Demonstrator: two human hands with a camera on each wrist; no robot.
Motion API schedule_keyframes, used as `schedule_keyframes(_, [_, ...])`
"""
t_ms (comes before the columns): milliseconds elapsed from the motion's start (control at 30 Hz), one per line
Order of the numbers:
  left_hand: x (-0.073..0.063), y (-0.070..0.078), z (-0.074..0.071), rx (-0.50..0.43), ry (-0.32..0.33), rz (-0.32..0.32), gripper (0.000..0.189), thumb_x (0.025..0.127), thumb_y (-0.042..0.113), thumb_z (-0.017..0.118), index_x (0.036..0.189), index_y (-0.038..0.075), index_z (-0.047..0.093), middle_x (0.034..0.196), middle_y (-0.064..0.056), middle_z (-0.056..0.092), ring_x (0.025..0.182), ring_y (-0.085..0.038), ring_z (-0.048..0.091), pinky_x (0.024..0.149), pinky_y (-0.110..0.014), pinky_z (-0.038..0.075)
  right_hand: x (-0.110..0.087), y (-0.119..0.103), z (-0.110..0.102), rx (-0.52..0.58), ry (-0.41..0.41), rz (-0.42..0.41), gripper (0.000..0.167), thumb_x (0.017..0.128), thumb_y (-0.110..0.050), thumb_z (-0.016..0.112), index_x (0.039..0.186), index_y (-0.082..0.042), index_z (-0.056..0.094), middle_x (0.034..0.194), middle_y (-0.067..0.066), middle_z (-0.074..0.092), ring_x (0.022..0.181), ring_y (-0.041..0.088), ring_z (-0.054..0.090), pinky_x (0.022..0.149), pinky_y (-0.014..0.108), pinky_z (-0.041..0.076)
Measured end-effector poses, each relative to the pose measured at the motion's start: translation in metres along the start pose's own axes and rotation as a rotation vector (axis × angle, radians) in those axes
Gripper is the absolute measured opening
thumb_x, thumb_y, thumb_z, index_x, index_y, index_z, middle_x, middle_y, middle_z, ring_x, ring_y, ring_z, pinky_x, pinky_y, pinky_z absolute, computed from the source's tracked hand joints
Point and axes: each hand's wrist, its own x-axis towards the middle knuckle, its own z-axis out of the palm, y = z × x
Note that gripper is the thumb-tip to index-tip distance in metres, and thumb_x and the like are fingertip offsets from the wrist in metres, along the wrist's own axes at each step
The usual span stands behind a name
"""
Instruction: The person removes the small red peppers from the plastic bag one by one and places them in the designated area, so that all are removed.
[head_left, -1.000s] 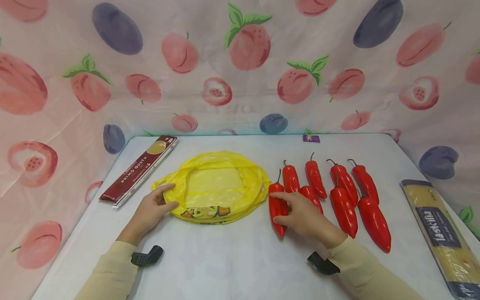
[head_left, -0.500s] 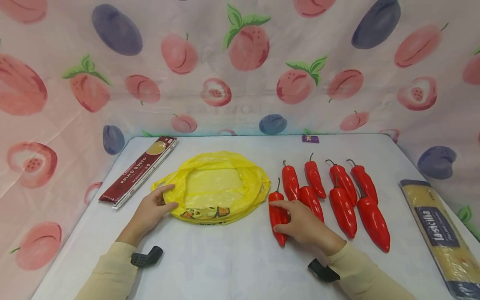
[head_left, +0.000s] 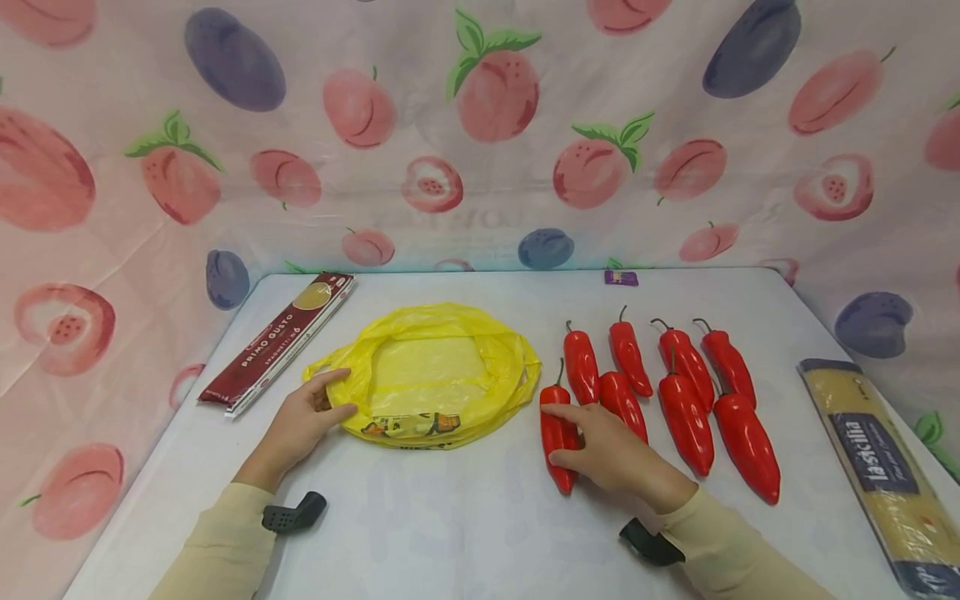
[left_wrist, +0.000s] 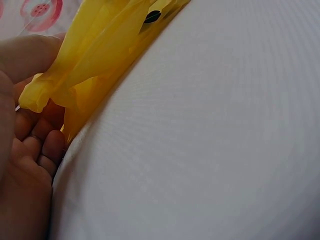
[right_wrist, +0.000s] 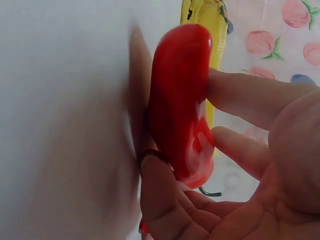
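A yellow plastic bag (head_left: 431, 362) lies in the middle of the table with its mouth spread wide. My left hand (head_left: 300, 429) holds the bag's left edge; in the left wrist view a fold of the yellow bag (left_wrist: 82, 75) sits between thumb and fingers. Just right of the bag, my right hand (head_left: 611, 446) grips a red chili pepper (head_left: 557, 429), its stem pointing away from me. The right wrist view shows fingers and thumb around that pepper (right_wrist: 180, 100), close above the white surface. Several more red peppers (head_left: 686, 421) lie in two rough rows to the right.
A dark red spaghetti pack (head_left: 277, 346) lies slanted at the back left. Along the right edge rests a long pasta pack (head_left: 873, 467) with a blue label. A small purple packet (head_left: 621, 277) is at the far edge of the white table (head_left: 450, 533). Fruit-print cloth (head_left: 480, 200) hangs behind.
My right hand has drawn its red chili pepper a little toward me, then slightly right. The left hand and the bag have stayed put.
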Motion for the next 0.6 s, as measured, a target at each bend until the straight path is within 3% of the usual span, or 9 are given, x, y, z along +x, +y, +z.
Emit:
schedule_keyframes(133, [-0.0003, 0.0007, -0.0005, -0.007, -0.002, 0.0, 0.068, 0.093, 0.027, 0.074, 0.15, 0.007, 0.044, 0.15, -0.021, 0.043, 0.129, -0.033, 0.046, 0.107, -0.051, 0.038, -0.0017, 0.0012, -0.0009, -0.025, -0.006, -0.006, 0.069, 0.082, -0.023, 0.084, 0.144, -0.019, 0.055, 0.116, 0.008, 0.058, 0.108, 0.027, 0.05, 0.07, 0.038, 0.059])
schedule_keyframes(367, [-0.0013, 0.0025, -0.0011, 0.0, 0.004, 0.002, 0.067, 0.092, 0.027, 0.074, 0.149, 0.008, 0.045, 0.147, -0.02, 0.047, 0.123, -0.029, 0.049, 0.104, -0.047, 0.041, -0.0038, 0.0025, -0.0053, -0.005, -0.001, 0.02, 0.066, 0.083, -0.022, 0.083, 0.144, -0.02, 0.056, 0.102, 0.003, 0.061, 0.093, 0.023, 0.055, 0.063, 0.032, 0.057])
schedule_keyframes(600, [-0.0014, 0.002, -0.0005, 0.003, 0.001, 0.004, 0.067, 0.092, 0.028, 0.074, 0.149, 0.007, 0.045, 0.147, -0.019, 0.047, 0.123, -0.028, 0.049, 0.103, -0.045, 0.042, -0.0067, 0.0034, -0.007, -0.001, -0.007, 0.006, 0.067, 0.081, -0.022, 0.084, 0.142, -0.017, 0.058, 0.101, 0.003, 0.063, 0.094, 0.022, 0.057, 0.064, 0.033, 0.058])
